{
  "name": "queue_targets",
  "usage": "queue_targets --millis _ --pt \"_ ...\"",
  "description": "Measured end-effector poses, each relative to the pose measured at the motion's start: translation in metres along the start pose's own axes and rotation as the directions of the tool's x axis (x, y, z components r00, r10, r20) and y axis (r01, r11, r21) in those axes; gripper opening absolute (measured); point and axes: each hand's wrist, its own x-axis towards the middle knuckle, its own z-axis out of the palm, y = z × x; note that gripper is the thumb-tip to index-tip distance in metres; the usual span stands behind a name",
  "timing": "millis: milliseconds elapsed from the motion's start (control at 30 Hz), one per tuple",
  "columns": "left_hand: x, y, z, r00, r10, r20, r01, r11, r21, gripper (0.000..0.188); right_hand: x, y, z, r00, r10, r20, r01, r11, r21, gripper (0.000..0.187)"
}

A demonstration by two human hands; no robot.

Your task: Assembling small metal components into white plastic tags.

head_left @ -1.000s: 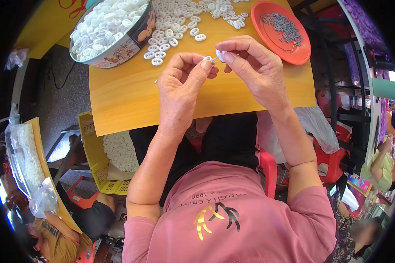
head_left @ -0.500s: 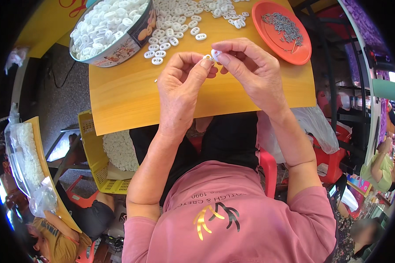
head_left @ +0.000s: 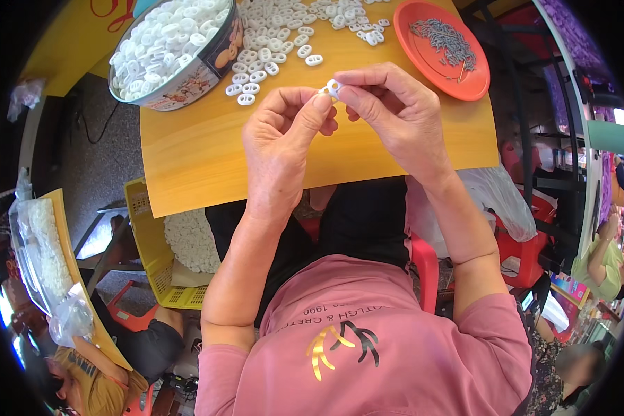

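Your left hand [head_left: 282, 135] is pinched thumb-to-finger on a mostly hidden white bit [head_left: 323, 91]. Your right hand [head_left: 395, 114] pinches a two-holed white piece [head_left: 333, 88] right at it; can't tell if they touch. Both are above the yellow table [head_left: 222, 159]: tin [head_left: 187, 93] far left, red plate [head_left: 477, 87] far right.

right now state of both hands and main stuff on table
left hand, pinching small white plastic piece, mostly hidden
right hand, pinching white oval plastic piece
round printed tin, lidless, heaped with white oval plastic pieces
round red plastic plate, holding thin grey pins
loose white plastic ovals, scattered
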Motion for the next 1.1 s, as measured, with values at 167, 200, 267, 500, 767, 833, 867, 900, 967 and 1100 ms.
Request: queue_targets --millis 167,200,267,500,767,833,867,900,967,1100 --pt "0.001 -0.003 -0.002 1.000 -0.014 0.003 0.015 0.997 -0.070 0.015 0.001 0.005 0.006 0.999 -0.024 -0.026 0.025 0.998 0.050 0.015" --pt "0.002 -0.004 -0.002 1.000 -0.015 0.001 0.015 0.995 -0.094 0.015 0.002 0.006 0.006 0.999 -0.026 -0.029 0.027 0.998 0.048 0.015" --pt "0.002 -0.004 -0.003 1.000 -0.015 -0.003 0.014 0.993 -0.115 0.015 0.005 0.009 0.006 1.000 0.018 -0.004 -0.018 0.995 0.102 0.015" --pt "0.002 -0.005 -0.011 1.000 -0.007 0.008 0.008 0.995 -0.100 0.015 0.008 0.013 0.008 0.997 0.067 0.036 -0.072 0.987 0.147 0.016" --pt "-0.002 -0.006 -0.016 0.958 0.215 0.191 -0.242 0.961 0.137 0.031 0.002 0.009 0.004 0.930 0.263 0.256 -0.364 0.749 0.554 0.042" --pt "-0.011 -0.004 -0.013 0.974 0.135 0.182 -0.156 0.983 0.102 0.032 -0.002 0.008 0.008 0.903 0.267 0.337 -0.426 0.663 0.616 0.056" --pt "-0.012 -0.003 -0.012 0.967 0.161 0.198 -0.188 0.974 0.128 0.033 -0.004 0.008 0.012 0.889 0.273 0.367 -0.455 0.621 0.639 0.059" --pt "-0.011 -0.004 -0.013 0.965 0.163 0.205 -0.192 0.973 0.128 0.033 -0.005 0.008 0.015 0.888 0.266 0.375 -0.458 0.582 0.672 0.064" --pt "-0.011 -0.009 -0.018 0.914 0.319 0.250 -0.356 0.928 0.115 0.033 -0.007 0.005 0.023 0.897 0.260 0.358 -0.442 0.580 0.684 0.065" --pt "-0.016 -0.010 -0.021 0.917 0.353 0.187 -0.377 0.919 0.116 0.028 -0.011 0.004 0.037 0.913 0.241 0.330 -0.408 0.574 0.710 0.065"
